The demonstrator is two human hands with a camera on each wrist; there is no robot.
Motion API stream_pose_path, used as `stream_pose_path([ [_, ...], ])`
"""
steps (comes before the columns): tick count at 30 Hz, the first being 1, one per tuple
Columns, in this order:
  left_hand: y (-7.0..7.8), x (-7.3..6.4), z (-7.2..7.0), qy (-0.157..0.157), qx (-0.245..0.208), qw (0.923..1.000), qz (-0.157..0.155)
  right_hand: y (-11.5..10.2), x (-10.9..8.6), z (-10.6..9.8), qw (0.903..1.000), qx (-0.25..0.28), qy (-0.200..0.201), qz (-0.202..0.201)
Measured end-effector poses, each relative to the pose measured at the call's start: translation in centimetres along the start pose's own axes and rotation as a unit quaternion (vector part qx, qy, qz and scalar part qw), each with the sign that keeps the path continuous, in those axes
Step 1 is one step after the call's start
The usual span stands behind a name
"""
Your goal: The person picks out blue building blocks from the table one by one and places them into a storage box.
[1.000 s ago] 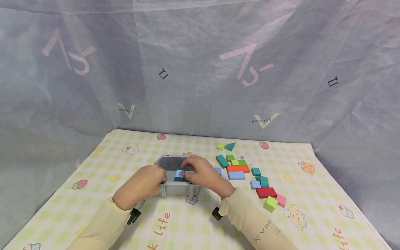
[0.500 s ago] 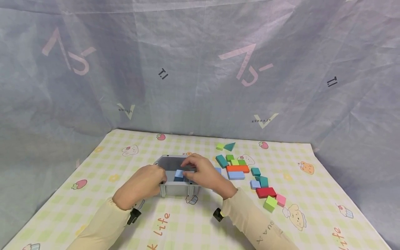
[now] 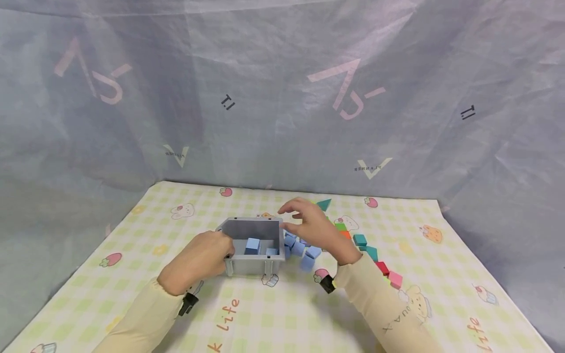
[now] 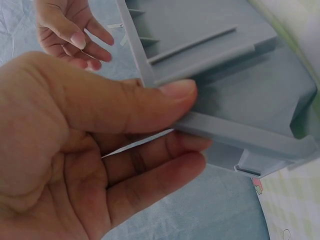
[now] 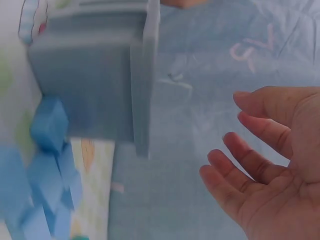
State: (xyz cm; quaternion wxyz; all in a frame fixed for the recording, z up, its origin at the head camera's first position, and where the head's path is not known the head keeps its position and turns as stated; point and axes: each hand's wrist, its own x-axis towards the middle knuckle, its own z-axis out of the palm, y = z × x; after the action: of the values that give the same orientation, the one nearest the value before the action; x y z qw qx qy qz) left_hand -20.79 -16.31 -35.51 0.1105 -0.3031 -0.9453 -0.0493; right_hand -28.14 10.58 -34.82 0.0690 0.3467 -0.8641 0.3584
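Observation:
A grey plastic box (image 3: pixel 247 267) stands on the table. My left hand (image 3: pixel 200 260) grips its left front rim; in the left wrist view, the thumb (image 4: pixel 175 92) lies over the rim with fingers below. Inside the box, one light blue block (image 3: pixel 252 246) sits in the middle, and a second light blue block (image 3: pixel 271 251) lies at the right end. My right hand (image 3: pixel 315 230) hovers just right of the box with bent, spread fingers and nothing in them. Below it, several light blue blocks (image 3: pixel 298 248) are heaped against the box's right side.
Further right lie more loose blocks, partly behind my right arm: a teal triangle (image 3: pixel 324 204), teal block (image 3: pixel 359 239), red block (image 3: pixel 382 268) and pink block (image 3: pixel 395 279). A checked cloth (image 3: pixel 145 230) covers the table; a grey curtain (image 3: pixel 265 98) hangs behind.
My right hand has come out of the box and moved right, over the loose light blue blocks. The block at the box's right end now shows. My left hand has stayed on the rim.

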Motion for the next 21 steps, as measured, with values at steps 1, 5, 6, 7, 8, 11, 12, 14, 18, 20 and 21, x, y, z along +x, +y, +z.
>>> stream_pose_path([
  [1, 0.0, 0.0, 0.0, -0.002, -0.001, 1.0000, -0.002, 0.1, -0.1, -0.4, 0.9999, -0.010, 0.001, 0.000],
  [5, 0.1, 0.1, 0.0, -0.009, -0.004, 0.9999, -0.008, 0.6, -1.0, -2.2, 0.9995, -0.029, -0.005, 0.009],
  [6, 0.2, 0.2, 0.1, -0.009, -0.004, 0.9999, -0.007, 0.8, -1.3, -2.6, 0.9994, -0.030, -0.003, 0.015],
  [7, 0.1, 0.2, 0.1, -0.006, -0.006, 1.0000, -0.005, 1.0, -1.6, -2.9, 0.9993, -0.030, 0.000, 0.024],
  [8, 0.1, 0.2, 0.1, -0.004, -0.005, 1.0000, -0.004, 1.2, -1.9, -3.2, 0.9990, -0.029, 0.003, 0.032],
  [11, 0.1, 0.2, 0.2, -0.003, -0.007, 1.0000, -0.003, 2.1, -3.0, -3.8, 0.9975, -0.024, 0.022, 0.062],
  [12, 0.1, 0.2, 0.2, -0.004, -0.007, 1.0000, -0.003, 2.5, -3.4, -3.8, 0.9967, -0.024, 0.029, 0.072],
  [14, 0.1, 0.2, 0.3, -0.007, -0.009, 0.9999, -0.005, 3.2, -4.3, -3.8, 0.9947, -0.024, 0.043, 0.091],
  [18, 0.1, 0.1, 0.2, -0.006, -0.012, 0.9999, -0.008, 4.8, -5.9, -3.4, 0.9884, -0.034, 0.064, 0.133],
  [20, 0.2, 0.1, 0.1, -0.006, -0.013, 0.9999, -0.009, 5.6, -6.4, -3.3, 0.9852, -0.045, 0.067, 0.151],
  [21, 0.2, 0.1, 0.1, -0.007, -0.014, 0.9998, -0.011, 6.0, -6.6, -3.3, 0.9835, -0.050, 0.066, 0.161],
])
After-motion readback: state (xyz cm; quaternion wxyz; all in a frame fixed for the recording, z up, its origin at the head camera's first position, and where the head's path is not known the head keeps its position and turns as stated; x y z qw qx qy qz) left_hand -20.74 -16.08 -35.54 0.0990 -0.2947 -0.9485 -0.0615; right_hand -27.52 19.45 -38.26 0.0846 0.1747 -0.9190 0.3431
